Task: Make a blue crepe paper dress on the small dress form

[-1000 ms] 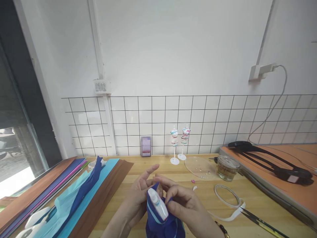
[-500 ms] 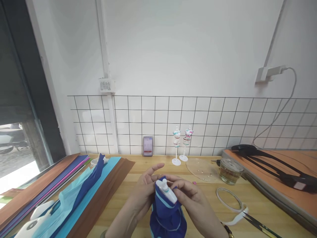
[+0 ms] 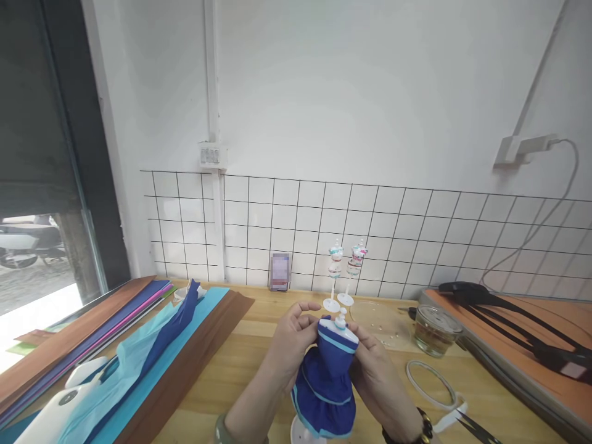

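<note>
A small white mannequin in a dark blue paper dress (image 3: 326, 379) with light blue trim stands upright over the wooden table (image 3: 259, 345), its round white base at the lower frame edge. My left hand (image 3: 291, 345) grips the dress at the left of the bust. My right hand (image 3: 375, 370) holds the right side, fingertips at the top trim. Two other tiny dressed mannequins (image 3: 345, 271) stand on stems by the tiled wall.
Sheets of brown, purple, cyan paper and a blue strip (image 3: 152, 345) lie at the left with a white tool (image 3: 55, 413). A clear plate (image 3: 383, 324), a glass jar (image 3: 432, 330), white tape loop (image 3: 428, 382), scissors (image 3: 474, 425) and an orange mat (image 3: 546, 333) are at the right.
The dressed mannequin went from tilted toward me to upright and higher in view. My hands shifted from its neck to the sides of the bust. The camera tilted up.
</note>
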The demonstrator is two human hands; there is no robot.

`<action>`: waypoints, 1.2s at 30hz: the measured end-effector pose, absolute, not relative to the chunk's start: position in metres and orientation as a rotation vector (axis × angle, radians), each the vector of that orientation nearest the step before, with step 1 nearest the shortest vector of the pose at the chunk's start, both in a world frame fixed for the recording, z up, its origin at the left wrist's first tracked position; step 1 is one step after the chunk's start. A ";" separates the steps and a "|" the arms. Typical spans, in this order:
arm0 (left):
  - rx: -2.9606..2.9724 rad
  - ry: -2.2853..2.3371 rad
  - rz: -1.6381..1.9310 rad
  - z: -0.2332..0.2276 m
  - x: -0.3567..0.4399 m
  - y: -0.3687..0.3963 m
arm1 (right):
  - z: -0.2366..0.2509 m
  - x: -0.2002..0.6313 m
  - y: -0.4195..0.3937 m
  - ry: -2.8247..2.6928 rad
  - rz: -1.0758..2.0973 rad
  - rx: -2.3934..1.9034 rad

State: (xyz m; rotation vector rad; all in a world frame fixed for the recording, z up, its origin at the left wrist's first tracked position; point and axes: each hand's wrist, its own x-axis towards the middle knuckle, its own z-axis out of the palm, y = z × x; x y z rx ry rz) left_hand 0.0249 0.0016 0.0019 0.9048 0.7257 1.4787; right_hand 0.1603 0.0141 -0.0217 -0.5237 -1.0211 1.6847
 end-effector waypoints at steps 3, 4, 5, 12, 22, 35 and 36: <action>0.924 0.720 1.477 0.002 0.025 0.001 | -0.022 0.159 0.014 -1.007 1.662 -0.540; 0.929 0.718 1.478 0.002 0.025 0.001 | -0.022 0.159 0.014 -1.006 1.647 -0.550; 0.932 0.718 1.480 0.001 0.025 0.001 | -0.022 0.158 0.014 -1.010 1.630 -0.559; 0.929 0.736 1.480 0.001 0.024 0.000 | -0.020 0.156 0.012 -1.052 1.563 -0.598; 0.920 0.728 1.486 0.001 0.024 0.001 | -0.021 0.156 0.012 -1.057 1.558 -0.603; 1.095 0.796 1.553 -0.001 0.028 -0.003 | -0.017 0.156 0.009 -1.080 1.394 -0.686; 1.106 0.801 1.558 0.000 0.029 -0.003 | -0.017 0.156 0.008 -1.086 1.379 -0.702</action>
